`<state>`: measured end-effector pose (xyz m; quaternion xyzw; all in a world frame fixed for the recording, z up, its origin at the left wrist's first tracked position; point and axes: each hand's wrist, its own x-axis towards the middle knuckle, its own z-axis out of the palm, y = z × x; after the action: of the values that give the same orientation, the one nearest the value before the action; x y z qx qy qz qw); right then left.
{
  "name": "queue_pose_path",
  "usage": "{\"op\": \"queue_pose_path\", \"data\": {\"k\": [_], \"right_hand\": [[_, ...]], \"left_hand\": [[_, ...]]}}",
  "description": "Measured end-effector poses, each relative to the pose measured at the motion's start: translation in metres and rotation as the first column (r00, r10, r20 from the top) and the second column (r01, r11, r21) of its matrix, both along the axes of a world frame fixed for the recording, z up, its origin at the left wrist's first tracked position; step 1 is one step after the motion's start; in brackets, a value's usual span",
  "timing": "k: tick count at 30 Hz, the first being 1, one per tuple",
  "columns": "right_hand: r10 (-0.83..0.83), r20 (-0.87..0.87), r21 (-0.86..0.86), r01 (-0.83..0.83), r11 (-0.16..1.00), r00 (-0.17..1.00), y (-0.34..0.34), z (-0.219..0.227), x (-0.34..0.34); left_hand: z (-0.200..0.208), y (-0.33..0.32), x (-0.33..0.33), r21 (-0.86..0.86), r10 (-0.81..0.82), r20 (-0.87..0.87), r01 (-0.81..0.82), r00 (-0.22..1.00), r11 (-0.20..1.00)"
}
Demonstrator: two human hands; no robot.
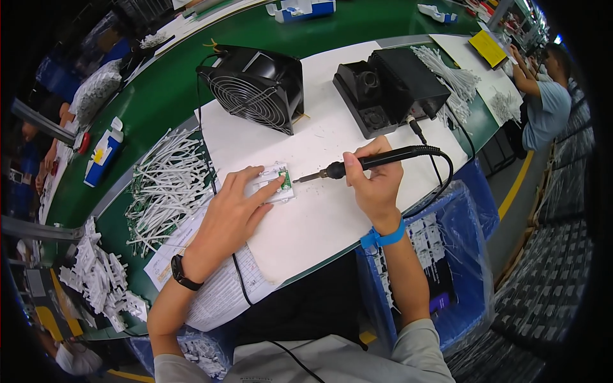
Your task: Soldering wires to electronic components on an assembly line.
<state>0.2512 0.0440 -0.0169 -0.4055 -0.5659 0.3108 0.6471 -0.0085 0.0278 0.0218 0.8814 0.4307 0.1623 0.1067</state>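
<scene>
My right hand (pixel 375 191) grips a black soldering iron (pixel 396 156) like a pen. The iron's tip points left and sits beside a small green circuit board (pixel 285 182); whether they touch I cannot tell. That board lies in a white plastic housing (pixel 279 196) on the white work sheet (pixel 319 230). My left hand (pixel 228 214) holds the housing against the sheet, with fingertips on the board and the thumb near the lower edge. Part of the housing is hidden under these fingers.
A black fan (pixel 255 89) and a black soldering station (pixel 408 83) stand behind. White wire bundles (pixel 169 185) and white plastic parts (pixel 102 274) lie left. A blue-lined bin (pixel 469 255) is at lower right. The iron's cord (pixel 450 169) loops right. Another person (pixel 546 105) works far right.
</scene>
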Motion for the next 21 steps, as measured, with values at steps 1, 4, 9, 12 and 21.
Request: {"op": "queue_pose_path", "data": {"k": [1,4,9,12,21], "right_hand": [[-0.001,0.0,-0.001,0.001,1.0,1.0,0.0003,0.0,-0.0001],[0.016,-0.005,-0.014,-0.016,1.0,1.0,0.0006,0.0004,-0.0002],[0.06,0.001,-0.057,-0.06,0.997,0.998,0.0006,-0.0007,0.0001],[0.075,0.013,-0.074,-0.074,0.995,0.997,0.0012,0.0003,-0.0004],[0.058,0.048,-0.052,-0.056,0.997,0.997,0.0009,0.0008,0.0011]], "left_hand": [[0.0,0.0005,-0.001,-0.015,0.002,-0.003,-0.002,1.0,1.0],[0.0013,0.0007,-0.0005,-0.028,0.006,-0.002,-0.006,1.0,1.0],[0.0,0.0015,-0.0014,-0.044,0.024,0.005,-0.023,1.0,0.999],[0.0,0.0021,-0.0024,-0.063,0.026,0.008,-0.025,1.0,0.998],[0.0012,0.0022,-0.0028,-0.046,0.017,-0.005,-0.017,1.0,0.999]]}}
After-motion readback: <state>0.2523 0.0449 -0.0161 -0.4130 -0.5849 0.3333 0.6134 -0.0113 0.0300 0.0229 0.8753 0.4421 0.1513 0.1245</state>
